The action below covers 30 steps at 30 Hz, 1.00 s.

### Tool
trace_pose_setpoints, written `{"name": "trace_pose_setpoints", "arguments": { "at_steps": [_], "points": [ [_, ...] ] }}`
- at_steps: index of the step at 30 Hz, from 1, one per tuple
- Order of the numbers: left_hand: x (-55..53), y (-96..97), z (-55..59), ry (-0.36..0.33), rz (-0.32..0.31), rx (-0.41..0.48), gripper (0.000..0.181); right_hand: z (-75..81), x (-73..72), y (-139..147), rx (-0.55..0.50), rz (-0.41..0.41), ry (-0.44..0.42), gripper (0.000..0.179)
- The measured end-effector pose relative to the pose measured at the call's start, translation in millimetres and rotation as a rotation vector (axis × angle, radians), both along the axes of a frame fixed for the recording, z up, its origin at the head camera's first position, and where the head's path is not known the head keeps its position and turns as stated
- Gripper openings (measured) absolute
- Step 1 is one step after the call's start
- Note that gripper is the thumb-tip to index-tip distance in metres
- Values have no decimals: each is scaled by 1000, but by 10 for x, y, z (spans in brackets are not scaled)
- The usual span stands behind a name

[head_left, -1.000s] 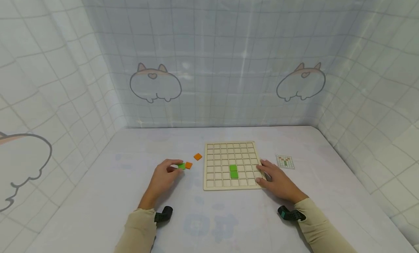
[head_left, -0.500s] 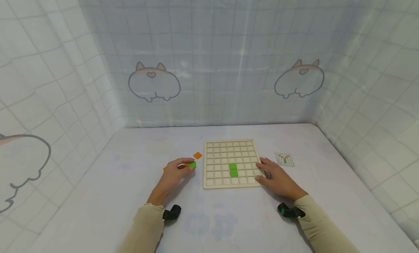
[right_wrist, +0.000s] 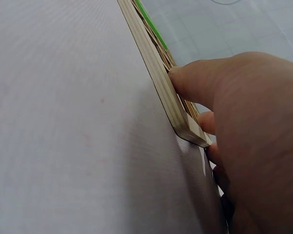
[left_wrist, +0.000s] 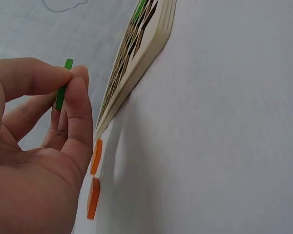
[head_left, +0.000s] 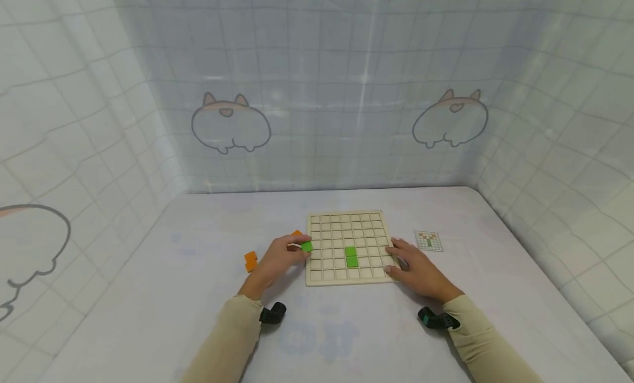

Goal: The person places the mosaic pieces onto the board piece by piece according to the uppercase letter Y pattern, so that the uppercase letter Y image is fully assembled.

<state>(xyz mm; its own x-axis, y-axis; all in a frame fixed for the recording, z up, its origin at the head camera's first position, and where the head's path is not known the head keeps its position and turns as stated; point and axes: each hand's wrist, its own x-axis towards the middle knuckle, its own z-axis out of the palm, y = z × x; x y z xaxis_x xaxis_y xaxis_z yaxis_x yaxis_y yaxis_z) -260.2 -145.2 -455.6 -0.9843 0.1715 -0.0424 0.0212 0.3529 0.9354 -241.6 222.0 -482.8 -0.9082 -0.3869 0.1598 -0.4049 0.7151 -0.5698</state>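
Note:
My left hand (head_left: 279,256) pinches a small green square tile (left_wrist: 60,97) between thumb and fingertips. In the head view that tile overlaps the left rim of a pale wooden grid board (head_left: 329,281); the left wrist view shows it raised and on edge. Two green tiles (head_left: 351,256) lie one above the other in cells of the board's lower middle. My right hand (head_left: 421,270) rests at the board's right side, thumb and a fingertip on its top near the edge. In the right wrist view, the thumb (right_wrist: 200,78) lies over the rim of the board (right_wrist: 161,87).
Two orange tiles (head_left: 251,261) lie left of my left wrist. Another orange tile (head_left: 296,233) shows partly behind my left fingers. Right of the board lies a small pattern card (head_left: 428,241) with a coloured grid. Cloth walls (head_left: 317,124) surround the white table (head_left: 317,328).
My left hand has moved right with the green tile, from the loose tiles to the board's left edge. Two orange tiles now show behind it. The right hand stays on the board.

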Motion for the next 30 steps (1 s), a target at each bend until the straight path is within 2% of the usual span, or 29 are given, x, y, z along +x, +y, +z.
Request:
{"name": "trace_pose_setpoints", "arguments": {
  "at_steps": [8,14,21,30],
  "points": [
    [-39,185,15,24,-46,-45,39,-20,-7,4,-4,4,-2,62],
    [-51,303,31,14,-41,-46,38,-22,-10,-9,5,1,9,62],
    [-66,364,-9,-9,-16,-46,36,-11,-9,-15,16,6,1,64],
    [-119,503,23,-22,-115,-7,37,10,-6,-13,29,3,2,63]
  ]
}}
